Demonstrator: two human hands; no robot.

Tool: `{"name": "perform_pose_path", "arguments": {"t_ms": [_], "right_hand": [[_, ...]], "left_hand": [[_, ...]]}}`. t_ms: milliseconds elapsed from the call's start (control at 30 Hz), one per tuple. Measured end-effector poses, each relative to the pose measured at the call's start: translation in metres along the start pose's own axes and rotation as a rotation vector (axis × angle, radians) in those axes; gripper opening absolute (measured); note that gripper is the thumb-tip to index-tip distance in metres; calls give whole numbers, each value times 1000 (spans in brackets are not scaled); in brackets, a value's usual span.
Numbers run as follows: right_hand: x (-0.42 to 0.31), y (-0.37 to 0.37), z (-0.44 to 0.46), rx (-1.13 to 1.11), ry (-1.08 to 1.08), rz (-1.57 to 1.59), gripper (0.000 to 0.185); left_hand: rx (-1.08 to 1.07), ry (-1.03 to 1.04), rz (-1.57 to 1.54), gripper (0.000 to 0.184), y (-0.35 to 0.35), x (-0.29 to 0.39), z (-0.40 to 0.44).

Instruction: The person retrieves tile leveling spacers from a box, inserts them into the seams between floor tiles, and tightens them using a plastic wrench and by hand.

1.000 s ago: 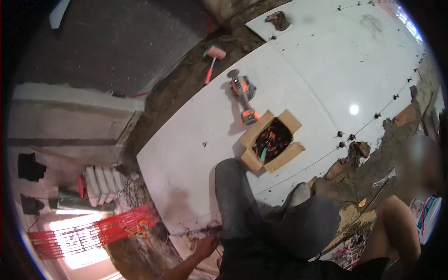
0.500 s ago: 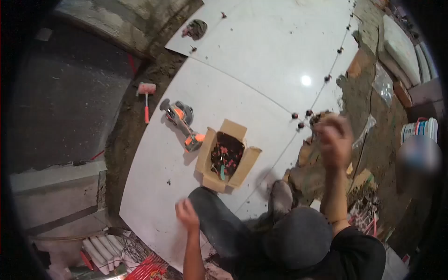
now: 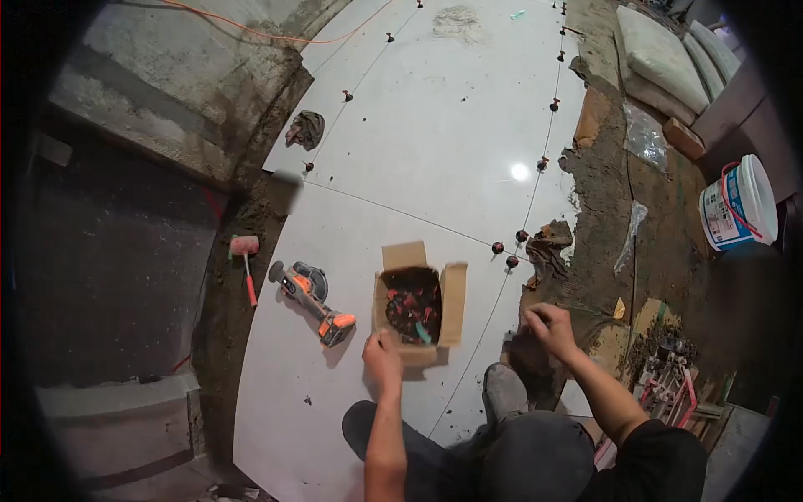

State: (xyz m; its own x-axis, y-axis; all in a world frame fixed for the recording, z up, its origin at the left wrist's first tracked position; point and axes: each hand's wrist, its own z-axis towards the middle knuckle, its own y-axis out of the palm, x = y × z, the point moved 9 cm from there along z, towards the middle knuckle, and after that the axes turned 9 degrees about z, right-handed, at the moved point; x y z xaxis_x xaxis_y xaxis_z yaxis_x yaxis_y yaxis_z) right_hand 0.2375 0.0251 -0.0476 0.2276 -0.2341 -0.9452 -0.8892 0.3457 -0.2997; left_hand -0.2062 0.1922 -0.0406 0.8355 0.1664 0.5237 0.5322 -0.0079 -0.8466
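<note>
My left hand (image 3: 383,364) is closed at the near left corner of an open cardboard box (image 3: 452,311), with its fingers on the cardboard edge. Dark and red small plastic pieces (image 3: 407,305) fill the box, and a turquoise tool (image 3: 422,333) lies among them. To the right, my right hand (image 3: 552,330) hovers over the muddy edge of the tiles, its thumb and fingers curled close together; whatever may be between them cannot be made out. An orange and grey angle grinder (image 3: 309,301) lies on the white tile (image 3: 335,222) left of the box.
Round dark tile levelers (image 3: 521,236) stand along the tile joints. A red-handled mallet (image 3: 248,263) rests in the dirt at left. Crumpled cloth (image 3: 305,130) sits on the far tile. On the right are a white bucket (image 3: 736,205), plastic scraps (image 3: 634,238) and wrapped slabs (image 3: 661,58).
My left hand has come forward to the box, which now sits straighter and farther from the grinder. My right hand has dropped lower and nearer to me. The camera view has shifted.
</note>
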Motion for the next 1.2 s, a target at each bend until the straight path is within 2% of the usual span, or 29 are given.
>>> {"name": "perform_pose_path", "arguments": {"t_ms": [67, 100, 133, 200, 300, 400, 433, 500, 567, 633, 700, 767, 867, 967, 1067, 1100, 1200], "right_hand": [[-7, -12, 29, 68, 2, 22, 18], [-17, -21, 44, 108, -88, -27, 18], [-23, -32, 58, 150, -178, -70, 18], [-8, -62, 82, 287, -174, -128, 18], [12, -106, 106, 403, -212, -305, 20], [53, -137, 118, 498, -189, -460, 21], [64, -140, 117, 504, -180, -569, 20], [104, -141, 111, 490, -177, -657, 18], [113, -132, 116, 488, -164, -712, 17], [98, -130, 120, 505, -135, -743, 15], [96, -130, 121, 502, -133, -737, 16], [97, -133, 124, 475, -107, -750, 16], [111, -134, 123, 443, -55, -777, 18], [118, -137, 116, 417, -30, -842, 21], [116, -132, 124, 452, -46, -886, 21], [114, -129, 125, 456, -61, -902, 21], [116, -128, 126, 404, -11, -885, 19]], "left_hand": [[10, -78, -67, 39, 24, 20, 22], [115, -43, -158, 39, 37, 30, 34], [108, -29, -193, 40, 36, 62, 47], [118, -37, -194, 42, 60, 92, 87], [57, -26, -123, 51, 78, 143, 143], [-131, -106, -514, 56, 89, 164, 171], [-165, -99, -629, 53, 101, 144, 181], [31, 236, 101, 45, 54, 143, 179], [298, 409, 644, 46, -9, 138, 171], [419, 135, 640, 56, -62, 84, 182], [316, -314, 682, 55, -86, -14, 189], [-153, -580, 560, 52, -80, -53, 181], [-113, -422, 619, 43, -65, -84, 198], [-304, -480, 510, 40, -77, -57, 203], [-374, -548, 596, 34, -102, -76, 221], [-360, -383, 694, 30, -109, -125, 237], [-418, -316, 666, 30, -144, -133, 235]]}}
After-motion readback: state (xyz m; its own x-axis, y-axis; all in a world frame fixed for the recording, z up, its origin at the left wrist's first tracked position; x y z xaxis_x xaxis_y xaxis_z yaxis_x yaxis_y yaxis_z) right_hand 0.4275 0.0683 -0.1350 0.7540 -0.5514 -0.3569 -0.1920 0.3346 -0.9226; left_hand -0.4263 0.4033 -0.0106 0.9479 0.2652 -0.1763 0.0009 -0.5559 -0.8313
